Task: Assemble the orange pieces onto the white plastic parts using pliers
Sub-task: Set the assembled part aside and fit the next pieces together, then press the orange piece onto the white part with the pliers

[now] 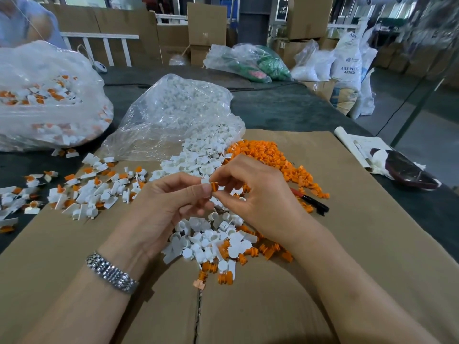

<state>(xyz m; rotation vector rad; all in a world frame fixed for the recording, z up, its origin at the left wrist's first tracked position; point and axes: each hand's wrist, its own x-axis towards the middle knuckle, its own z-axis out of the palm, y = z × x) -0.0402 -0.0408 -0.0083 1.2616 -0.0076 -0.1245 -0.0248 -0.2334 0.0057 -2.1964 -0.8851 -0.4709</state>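
Observation:
Above the cardboard sheet [74, 244], my left hand [171, 199] pinches a small white plastic part [205, 181] between thumb and forefinger. My right hand [258, 194] pinches an orange piece [214, 186] and holds it against that white part. Under my hands lies a heap of loose white parts [211, 237] mixed with orange pieces [268, 252]. A larger pile of orange pieces [273, 155] lies behind my right hand. The pliers [313, 201], with red and black handles, lie on the cardboard to the right of my right hand, untouched.
An open clear bag of white parts [178, 112] sits behind the hands. Assembled white-and-orange parts [82, 192] are scattered at left, beside a big bag [44, 95] of them. A rolled paper and dark object [402, 170] lie at right. Another person [22, 21] stands far left.

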